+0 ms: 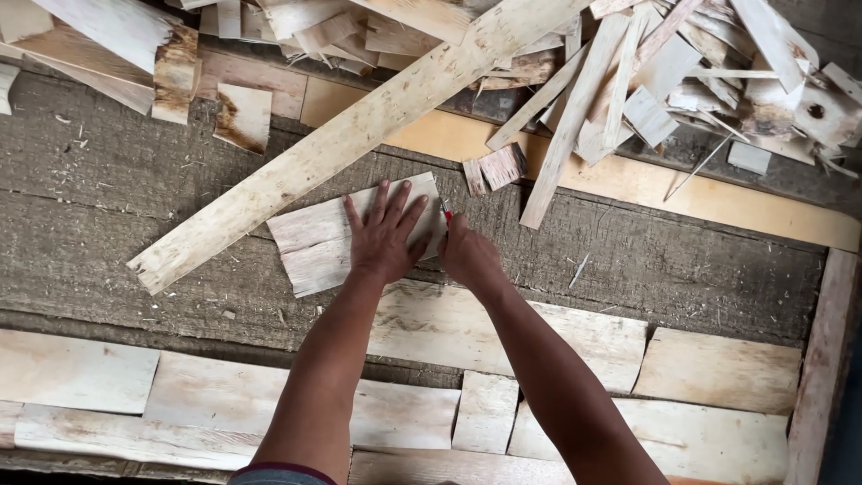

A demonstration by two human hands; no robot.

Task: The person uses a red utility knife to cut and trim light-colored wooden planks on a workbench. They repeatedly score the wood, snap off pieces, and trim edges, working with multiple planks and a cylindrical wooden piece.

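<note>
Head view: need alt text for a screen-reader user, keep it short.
Seen from above, a left hand presses flat on a thin wood sheet on a rough workbench, while the right hand holds a small red-tipped tool at the sheet's right edge. A long plank lies diagonally above the sheet, and offcuts are piled along the far side.

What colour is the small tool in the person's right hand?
Red and white tool, seen in the head view, gripped by the right hand.
</note>
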